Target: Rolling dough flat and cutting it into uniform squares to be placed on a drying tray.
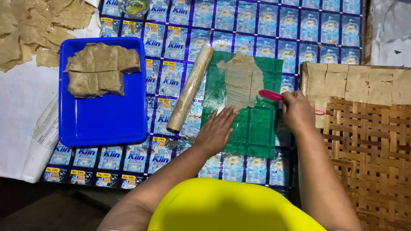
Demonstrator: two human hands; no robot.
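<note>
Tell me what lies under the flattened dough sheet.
The flattened dough sheet lies on a green plastic sheet, which rests on a blue printed mat. The left hand presses the green sheet's lower edge. What lies directly beneath the dough is covered.

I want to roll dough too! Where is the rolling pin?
In the head view, the rolling pin lies slanted on the table, left of the green sheet and right of the blue tray, just beyond the left hand.
</note>
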